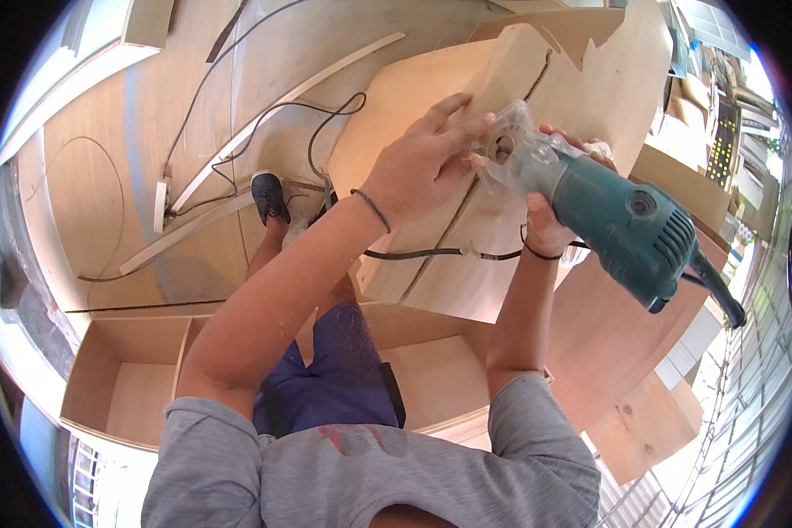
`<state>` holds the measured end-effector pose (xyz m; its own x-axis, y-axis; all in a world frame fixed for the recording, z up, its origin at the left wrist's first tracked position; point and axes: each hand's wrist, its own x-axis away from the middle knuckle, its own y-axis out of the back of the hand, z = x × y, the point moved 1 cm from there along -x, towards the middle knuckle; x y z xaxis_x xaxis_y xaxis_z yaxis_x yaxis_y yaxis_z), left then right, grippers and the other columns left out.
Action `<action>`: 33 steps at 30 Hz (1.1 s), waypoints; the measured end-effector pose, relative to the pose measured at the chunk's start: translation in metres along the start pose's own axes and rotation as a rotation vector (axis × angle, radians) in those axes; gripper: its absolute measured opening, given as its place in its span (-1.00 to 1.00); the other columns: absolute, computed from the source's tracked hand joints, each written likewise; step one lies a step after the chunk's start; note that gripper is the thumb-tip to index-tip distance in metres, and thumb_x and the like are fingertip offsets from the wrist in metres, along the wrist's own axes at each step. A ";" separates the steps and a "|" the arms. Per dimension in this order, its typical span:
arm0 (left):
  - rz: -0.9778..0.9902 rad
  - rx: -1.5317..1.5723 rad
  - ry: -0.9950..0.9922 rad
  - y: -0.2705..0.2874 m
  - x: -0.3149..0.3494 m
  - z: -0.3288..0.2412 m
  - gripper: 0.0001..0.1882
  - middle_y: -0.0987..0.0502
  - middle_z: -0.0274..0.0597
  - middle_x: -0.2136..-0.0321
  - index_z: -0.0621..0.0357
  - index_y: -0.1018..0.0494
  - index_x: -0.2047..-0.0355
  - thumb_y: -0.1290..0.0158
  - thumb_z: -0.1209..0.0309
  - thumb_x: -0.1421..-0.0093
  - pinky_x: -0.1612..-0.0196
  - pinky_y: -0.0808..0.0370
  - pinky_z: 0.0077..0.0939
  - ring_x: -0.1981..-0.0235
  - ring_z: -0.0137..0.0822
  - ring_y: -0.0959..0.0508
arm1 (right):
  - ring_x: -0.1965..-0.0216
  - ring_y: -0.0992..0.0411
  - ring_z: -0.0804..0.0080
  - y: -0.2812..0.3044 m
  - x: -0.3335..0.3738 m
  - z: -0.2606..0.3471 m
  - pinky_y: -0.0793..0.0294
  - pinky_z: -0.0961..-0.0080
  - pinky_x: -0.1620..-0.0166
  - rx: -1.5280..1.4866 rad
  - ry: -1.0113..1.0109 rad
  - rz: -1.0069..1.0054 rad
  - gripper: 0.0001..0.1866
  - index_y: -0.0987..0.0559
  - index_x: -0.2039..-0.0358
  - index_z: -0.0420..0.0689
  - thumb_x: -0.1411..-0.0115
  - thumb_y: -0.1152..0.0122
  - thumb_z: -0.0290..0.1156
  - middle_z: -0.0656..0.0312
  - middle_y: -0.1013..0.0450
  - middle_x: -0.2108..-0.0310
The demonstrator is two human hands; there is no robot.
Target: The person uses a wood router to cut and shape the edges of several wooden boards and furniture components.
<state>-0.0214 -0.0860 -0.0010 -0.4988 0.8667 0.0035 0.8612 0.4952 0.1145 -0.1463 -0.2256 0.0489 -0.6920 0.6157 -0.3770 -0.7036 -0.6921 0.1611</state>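
A teal trim router [620, 216] with a clear, dusty plastic base [524, 158] is tipped on its side above the wooden boards. My right hand [550, 224] is closed around the router near where the motor body meets the base, thumb on the near side and fingertips showing beyond it. At the clear base, my left hand [431, 163] has its thumb and fingers bent against the plastic. Its fingertips are partly hidden, and I cannot make out the bit inside clearly. Beneath lies a pale wooden board [431, 255] with a dark lengthwise gap.
An open wooden cabinet box [123, 339] lies near my legs. Thin wooden strips [299, 92] and a black cord [312, 145] stretch over the panels at left. Another cord [431, 253] crosses the board below my hands. Cut panels [647, 422] stand at right.
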 end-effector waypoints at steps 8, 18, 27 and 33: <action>-0.006 0.005 -0.013 0.003 0.025 0.003 -0.48 -0.19 0.08 -0.21 -0.09 -0.34 -0.16 -0.10 0.37 -0.16 -0.11 -0.37 -0.25 -0.15 0.07 -0.34 | -0.04 -0.38 0.03 -0.010 0.020 0.009 -0.45 0.14 -0.06 -0.057 -0.002 0.006 -0.05 -0.14 -0.16 -0.07 0.22 -0.53 -0.37 -0.04 -0.32 -0.02; 0.125 -0.114 0.106 0.026 0.079 -0.023 -0.43 -0.16 0.07 -0.24 -0.01 -0.34 -0.17 -0.13 0.48 -0.11 -0.22 -0.20 -0.23 -0.25 0.06 -0.22 | -0.14 -0.31 -0.02 -0.038 0.068 0.057 -0.34 0.07 -0.15 -0.048 -0.070 0.066 -0.08 -0.16 -0.19 0.01 0.13 -0.54 -0.31 -0.13 -0.32 -0.08; 0.093 -0.084 0.111 0.021 0.071 -0.020 -0.49 -0.17 0.10 -0.24 0.13 -0.34 -0.16 -0.10 0.38 -0.17 -0.23 -0.19 -0.22 -0.25 0.04 -0.22 | -0.18 -0.27 0.00 -0.033 0.063 0.062 -0.31 0.09 -0.19 -0.093 -0.159 0.070 -0.02 -0.13 -0.22 0.00 0.18 -0.55 -0.42 -0.12 -0.26 -0.13; 0.071 -0.117 0.090 0.010 0.053 -0.019 -0.49 -0.18 0.09 -0.22 0.09 -0.35 -0.15 -0.10 0.35 -0.17 -0.22 -0.21 -0.23 -0.24 0.05 -0.23 | -0.16 -0.29 0.02 -0.020 0.054 0.044 -0.37 0.13 -0.15 -0.126 -0.142 0.033 -0.08 -0.17 -0.20 -0.04 0.15 -0.52 -0.43 -0.12 -0.28 -0.11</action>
<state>-0.0405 -0.0363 0.0194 -0.4484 0.8878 0.1040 0.8799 0.4179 0.2262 -0.1769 -0.1620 0.0658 -0.7365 0.6325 -0.2399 -0.6604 -0.7491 0.0522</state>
